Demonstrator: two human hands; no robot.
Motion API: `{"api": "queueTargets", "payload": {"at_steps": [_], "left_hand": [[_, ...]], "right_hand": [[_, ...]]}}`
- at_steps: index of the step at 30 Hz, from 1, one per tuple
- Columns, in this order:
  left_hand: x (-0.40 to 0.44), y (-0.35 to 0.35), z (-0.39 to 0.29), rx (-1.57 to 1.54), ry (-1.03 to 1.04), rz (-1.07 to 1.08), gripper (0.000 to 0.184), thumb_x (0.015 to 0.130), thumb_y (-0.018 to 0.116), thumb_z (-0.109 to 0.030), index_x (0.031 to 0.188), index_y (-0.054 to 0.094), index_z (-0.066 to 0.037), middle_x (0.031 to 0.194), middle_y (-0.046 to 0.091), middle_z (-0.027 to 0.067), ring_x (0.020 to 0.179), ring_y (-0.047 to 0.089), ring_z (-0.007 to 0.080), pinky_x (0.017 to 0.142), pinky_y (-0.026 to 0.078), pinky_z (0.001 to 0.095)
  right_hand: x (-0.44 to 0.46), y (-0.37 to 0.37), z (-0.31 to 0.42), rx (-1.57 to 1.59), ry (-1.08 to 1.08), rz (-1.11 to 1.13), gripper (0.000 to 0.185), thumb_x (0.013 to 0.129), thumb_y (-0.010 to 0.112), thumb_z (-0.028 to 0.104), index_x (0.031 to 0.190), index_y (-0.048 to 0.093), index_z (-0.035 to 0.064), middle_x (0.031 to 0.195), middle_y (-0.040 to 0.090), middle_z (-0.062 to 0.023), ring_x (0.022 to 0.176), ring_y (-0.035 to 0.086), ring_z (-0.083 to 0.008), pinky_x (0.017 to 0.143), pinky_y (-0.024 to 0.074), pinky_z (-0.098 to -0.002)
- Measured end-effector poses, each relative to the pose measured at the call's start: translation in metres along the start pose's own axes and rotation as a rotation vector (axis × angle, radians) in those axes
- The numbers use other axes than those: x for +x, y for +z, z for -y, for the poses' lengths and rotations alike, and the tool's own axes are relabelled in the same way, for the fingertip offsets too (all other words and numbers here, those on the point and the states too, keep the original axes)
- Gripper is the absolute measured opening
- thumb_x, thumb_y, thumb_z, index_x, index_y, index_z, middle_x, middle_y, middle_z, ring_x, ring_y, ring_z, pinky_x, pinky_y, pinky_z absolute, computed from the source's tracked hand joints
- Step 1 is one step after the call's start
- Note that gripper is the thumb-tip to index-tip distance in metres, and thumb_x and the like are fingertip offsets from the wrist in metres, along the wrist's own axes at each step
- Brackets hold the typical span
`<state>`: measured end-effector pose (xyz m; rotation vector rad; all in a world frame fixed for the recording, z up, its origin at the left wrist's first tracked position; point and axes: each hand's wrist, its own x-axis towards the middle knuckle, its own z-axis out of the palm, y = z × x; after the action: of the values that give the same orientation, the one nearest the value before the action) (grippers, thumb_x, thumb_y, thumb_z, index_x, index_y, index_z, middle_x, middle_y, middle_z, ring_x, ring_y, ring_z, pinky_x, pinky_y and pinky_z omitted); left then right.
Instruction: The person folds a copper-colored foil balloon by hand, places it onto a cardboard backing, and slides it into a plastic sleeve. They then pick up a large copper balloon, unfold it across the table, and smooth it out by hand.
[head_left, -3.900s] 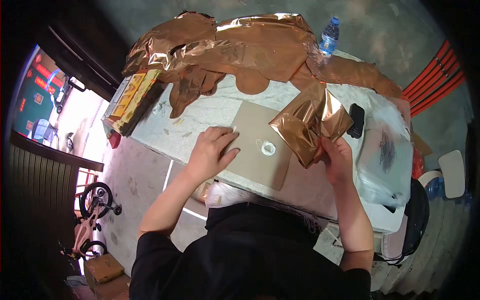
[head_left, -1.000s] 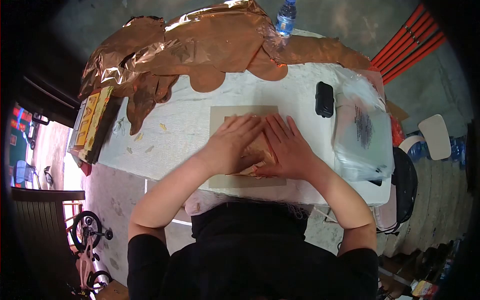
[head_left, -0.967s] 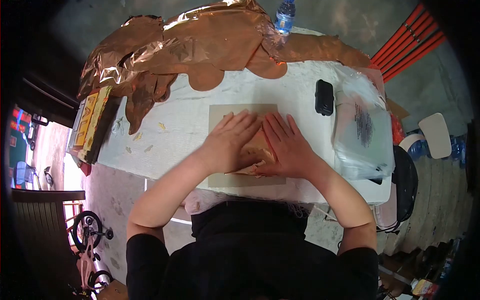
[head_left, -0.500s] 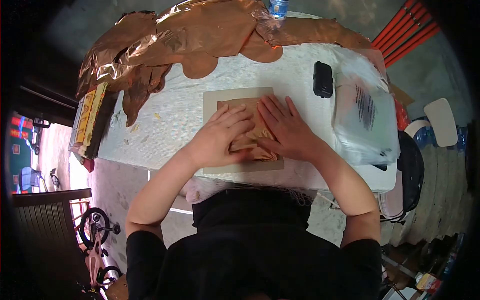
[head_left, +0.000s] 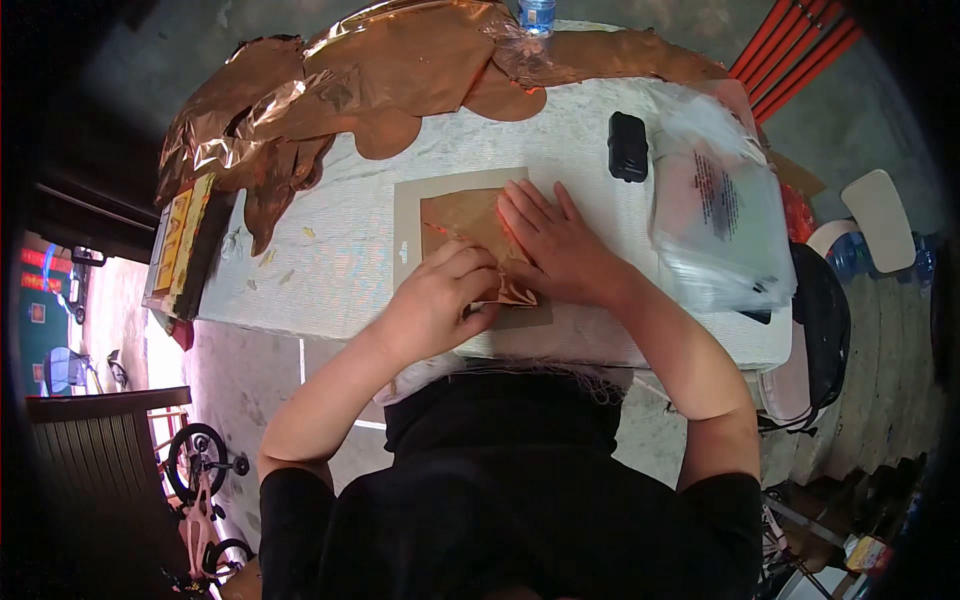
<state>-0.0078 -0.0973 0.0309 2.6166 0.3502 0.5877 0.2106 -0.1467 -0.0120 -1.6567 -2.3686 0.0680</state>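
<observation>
A copper-coloured foil sheet (head_left: pixel 458 212) lies on a grey cardboard piece (head_left: pixel 408 195) in front of me, its lower right part creased and shiny. My right hand (head_left: pixel 562 245) rests flat along the foil's right side, fingers stretched and slightly spread. Over the lower left of the foil, my left hand (head_left: pixel 445 298) has its fingers curled together, and the thumb sits lower down beside the crumpled part. The left fingertips seem to grip the foil there, though the hand itself partly hides the contact.
Large copper foil pieces (head_left: pixel 390 75) drape along the table's far edge, near a water bottle (head_left: pixel 537 17). To the right are a black case (head_left: pixel 628 147) and a stack of clear plastic bags (head_left: pixel 715 220). A yellow-sided box (head_left: pixel 178 245) stands at the left edge of the table (head_left: pixel 330 230).
My left hand has moved lower and its fingers have curled in, uncovering more of the foil's upper left. My right hand stays flat on the right side. The view has shifted slightly.
</observation>
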Motion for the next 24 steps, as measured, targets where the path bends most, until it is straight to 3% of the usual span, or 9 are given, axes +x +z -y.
{"api": "queueTargets", "payload": {"at_steps": [7,13,16,22,24], "left_hand": [[0.001,0.01,-0.013,-0.006,-0.023,-0.047,0.023,0.067,0.077,-0.009,0.086,0.065,-0.005,0.101,0.061,0.0098,0.101,0.056,0.031,0.087,0.048,0.0383],[0.008,0.011,-0.02,0.015,-0.042,-0.016,0.021,0.069,0.076,-0.011,0.087,0.067,-0.006,0.096,0.061,0.0076,0.094,0.058,0.0287,0.091,0.046,0.0391],[0.009,0.012,-0.023,0.206,0.033,-0.012,0.018,0.071,0.074,-0.012,0.086,0.067,-0.007,0.094,0.061,0.0064,0.092,0.058,0.0267,0.091,0.046,0.0395],[0.01,0.017,-0.024,0.148,0.019,-0.027,0.017,0.07,0.072,-0.01,0.086,0.067,-0.007,0.094,0.062,0.0065,0.087,0.058,0.0262,0.083,0.048,0.039],[0.009,0.022,-0.024,0.113,-0.004,-0.083,0.013,0.069,0.069,-0.012,0.079,0.063,-0.007,0.087,0.059,0.0055,0.085,0.057,0.0251,0.078,0.047,0.038]], "right_hand": [[0.0,-0.001,0.002,0.008,0.016,-0.005,0.073,0.093,0.047,0.044,0.146,0.025,-0.0014,0.154,0.021,-0.0195,0.145,0.018,-0.0316,0.116,0.0086,-0.0535],[0.002,0.002,0.001,0.008,0.025,0.006,0.071,0.093,0.047,0.04,0.146,0.026,-0.0014,0.154,0.022,-0.0194,0.145,0.018,-0.031,0.116,0.0089,-0.0541],[0.001,0.003,0.0,0.007,0.017,0.005,0.071,0.093,0.047,0.041,0.146,0.026,-0.0017,0.154,0.022,-0.0193,0.145,0.018,-0.0311,0.116,0.0091,-0.0544],[0.001,0.002,0.0,0.014,0.012,-0.009,0.072,0.092,0.048,0.04,0.146,0.026,-0.0018,0.154,0.022,-0.0193,0.145,0.018,-0.031,0.116,0.0095,-0.0551],[0.001,0.002,0.0,0.01,0.013,-0.008,0.071,0.091,0.048,0.039,0.146,0.026,-0.0018,0.154,0.022,-0.0192,0.145,0.018,-0.0309,0.116,0.0095,-0.0553]]}}
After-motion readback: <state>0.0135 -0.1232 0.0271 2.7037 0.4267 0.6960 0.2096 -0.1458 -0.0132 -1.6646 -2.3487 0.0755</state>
